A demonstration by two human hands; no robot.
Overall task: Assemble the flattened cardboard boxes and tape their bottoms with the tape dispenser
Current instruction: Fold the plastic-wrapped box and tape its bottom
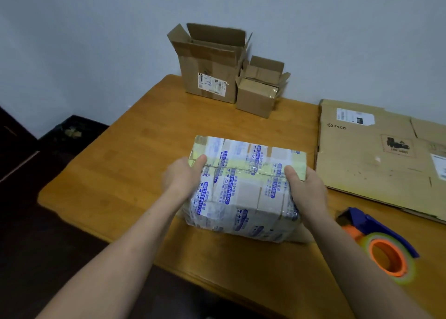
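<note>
Centrally, taped box (246, 193) — left hand (181, 176), right hand (307, 191) grip sides.

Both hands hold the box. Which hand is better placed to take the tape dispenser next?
Probably the right hand. The tape dispenser lies on the table just beside the right forearm, while the left hand grips the box on its far side.
</note>
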